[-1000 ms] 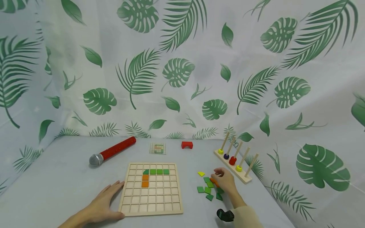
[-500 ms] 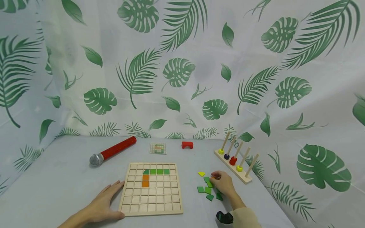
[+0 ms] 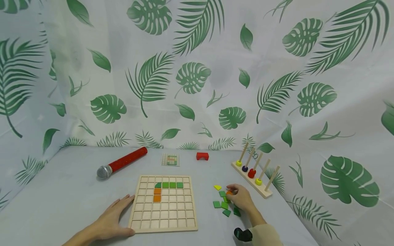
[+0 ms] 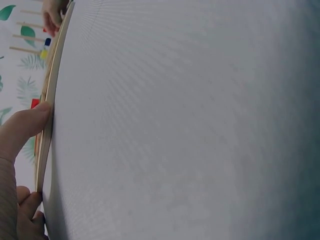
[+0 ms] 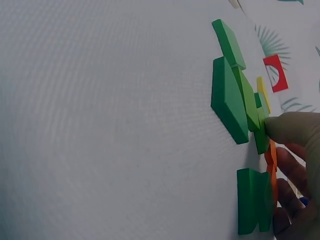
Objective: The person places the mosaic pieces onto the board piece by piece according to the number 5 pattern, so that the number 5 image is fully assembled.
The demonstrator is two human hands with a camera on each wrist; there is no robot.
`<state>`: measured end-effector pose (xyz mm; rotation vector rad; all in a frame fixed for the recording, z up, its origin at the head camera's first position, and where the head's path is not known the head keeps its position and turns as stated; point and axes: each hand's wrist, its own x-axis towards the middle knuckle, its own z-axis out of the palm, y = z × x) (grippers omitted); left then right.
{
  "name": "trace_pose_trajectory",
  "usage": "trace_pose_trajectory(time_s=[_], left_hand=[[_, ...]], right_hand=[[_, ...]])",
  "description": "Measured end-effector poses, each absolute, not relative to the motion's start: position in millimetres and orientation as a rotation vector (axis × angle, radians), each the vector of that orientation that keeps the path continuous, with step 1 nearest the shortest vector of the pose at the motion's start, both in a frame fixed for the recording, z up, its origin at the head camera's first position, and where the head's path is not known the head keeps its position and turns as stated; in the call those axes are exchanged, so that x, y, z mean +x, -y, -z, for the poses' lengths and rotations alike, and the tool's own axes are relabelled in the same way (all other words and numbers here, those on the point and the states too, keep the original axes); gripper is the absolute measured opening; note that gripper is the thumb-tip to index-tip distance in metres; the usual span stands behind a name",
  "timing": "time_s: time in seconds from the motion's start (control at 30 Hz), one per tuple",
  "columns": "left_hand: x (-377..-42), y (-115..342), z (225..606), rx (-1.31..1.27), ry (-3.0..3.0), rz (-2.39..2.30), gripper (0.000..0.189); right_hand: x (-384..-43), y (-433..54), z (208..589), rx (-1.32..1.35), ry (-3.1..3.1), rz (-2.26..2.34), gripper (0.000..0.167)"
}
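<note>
A square wooden grid board [image 3: 172, 215] lies mid-table, with green tiles [image 3: 172, 185] along an upper row and two orange tiles [image 3: 157, 194] below the row's left end. My left hand [image 3: 107, 220] rests at the board's left side with its fingers stretched out. The thumb touches the board's near edge in the left wrist view. To the right of the board, my right hand [image 3: 241, 198] pinches an orange tile [image 3: 229, 193] over a loose pile. Orange pieces [image 5: 271, 155] show by its fingertips in the right wrist view, beside green tiles [image 5: 230, 102].
Loose green tiles [image 3: 217, 204] and a yellow piece [image 3: 217, 187] lie around the right hand. Behind them stands a peg rack [image 3: 252, 179] with coloured beads. A red microphone [image 3: 123, 162], a pattern card [image 3: 170, 160] and a red arch block [image 3: 202, 156] sit further back.
My right fingers have closed in on an orange tile, which now shows at the fingertips, slightly left of before. The left hand and the board have not moved.
</note>
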<state>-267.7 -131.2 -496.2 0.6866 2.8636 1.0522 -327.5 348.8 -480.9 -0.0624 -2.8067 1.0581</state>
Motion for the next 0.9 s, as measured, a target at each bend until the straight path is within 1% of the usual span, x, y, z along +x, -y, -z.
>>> trace_pose_trajectory(time_s=[0.3, 0.57, 0.77, 0.9], left_hand=[[-267.8, 130.8, 493.4, 0.667, -2.848, -1.050, 0.110], [-266.7, 130.8, 494.4, 0.645, -2.831, -1.066, 0.111], [-267.8, 131.1, 495.1, 0.661, -2.850, -1.053, 0.111], [-268.9, 130.8, 494.8, 0.656, -2.837, -1.053, 0.110]], right_hand=[[-328.9, -349.3, 483.7, -0.042, 2.730, -1.061, 0.024], [-326.6, -354.9, 483.9, -0.020, 2.784, -1.029, 0.031], [-328.2, -356.9, 487.2, 0.010, 2.802, -0.936, 0.021], [-330.1, -356.9, 487.9, -0.019, 2.811, -0.933, 0.019]])
